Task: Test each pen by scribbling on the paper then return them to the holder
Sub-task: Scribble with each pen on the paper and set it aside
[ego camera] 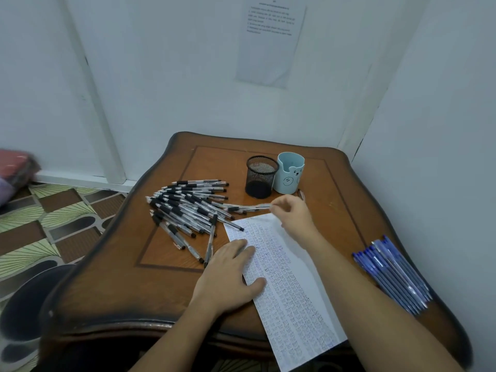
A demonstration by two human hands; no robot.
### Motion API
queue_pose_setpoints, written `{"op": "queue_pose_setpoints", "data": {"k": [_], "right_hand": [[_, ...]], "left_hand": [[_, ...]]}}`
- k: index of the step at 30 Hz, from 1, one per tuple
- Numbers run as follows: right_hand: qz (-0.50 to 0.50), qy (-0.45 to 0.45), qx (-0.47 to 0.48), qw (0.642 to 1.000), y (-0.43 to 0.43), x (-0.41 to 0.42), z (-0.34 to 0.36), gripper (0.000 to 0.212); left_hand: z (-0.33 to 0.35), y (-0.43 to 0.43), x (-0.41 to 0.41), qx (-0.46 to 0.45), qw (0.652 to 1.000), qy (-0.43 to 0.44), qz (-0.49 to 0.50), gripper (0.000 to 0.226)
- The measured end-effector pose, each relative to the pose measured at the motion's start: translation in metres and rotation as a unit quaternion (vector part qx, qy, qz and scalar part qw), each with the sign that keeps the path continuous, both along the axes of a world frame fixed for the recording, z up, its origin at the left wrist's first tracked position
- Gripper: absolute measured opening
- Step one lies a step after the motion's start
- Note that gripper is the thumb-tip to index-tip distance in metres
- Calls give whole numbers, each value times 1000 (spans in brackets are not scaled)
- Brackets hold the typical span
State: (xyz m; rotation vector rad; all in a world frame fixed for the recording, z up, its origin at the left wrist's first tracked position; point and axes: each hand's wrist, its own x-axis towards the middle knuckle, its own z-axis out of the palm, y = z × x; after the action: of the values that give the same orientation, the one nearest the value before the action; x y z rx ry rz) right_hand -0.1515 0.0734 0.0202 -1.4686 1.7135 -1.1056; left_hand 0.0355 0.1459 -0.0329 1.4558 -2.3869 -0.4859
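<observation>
No legible text: blurred print on wall sheet [271, 44], unreadable scribbles on paper [290, 277]

Dim, cool, even light; edges warped, soft

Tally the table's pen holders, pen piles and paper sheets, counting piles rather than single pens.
Pen holders: 2, the black mesh holder and the light blue holder
Pen piles: 2, the black-grip pile and the blue pile
Paper sheets: 1, the written sheet
Total: 5

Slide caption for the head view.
Right hand pinches a black pen by the pile; left hand presses the scribbled paper.
</observation>
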Motion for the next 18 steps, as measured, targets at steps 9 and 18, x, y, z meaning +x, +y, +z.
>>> {"op": "queue_pose_setpoints", "data": {"k": [9,18], "right_hand": [[-100,-447,-52,887,38,-30,34,9],[-67,-391,-33,917,49,-34,35,18]], "left_hand": [[0,0,0,12,1000,-2,1,91],[2,1,0,13,1000,1,0,91]]}}
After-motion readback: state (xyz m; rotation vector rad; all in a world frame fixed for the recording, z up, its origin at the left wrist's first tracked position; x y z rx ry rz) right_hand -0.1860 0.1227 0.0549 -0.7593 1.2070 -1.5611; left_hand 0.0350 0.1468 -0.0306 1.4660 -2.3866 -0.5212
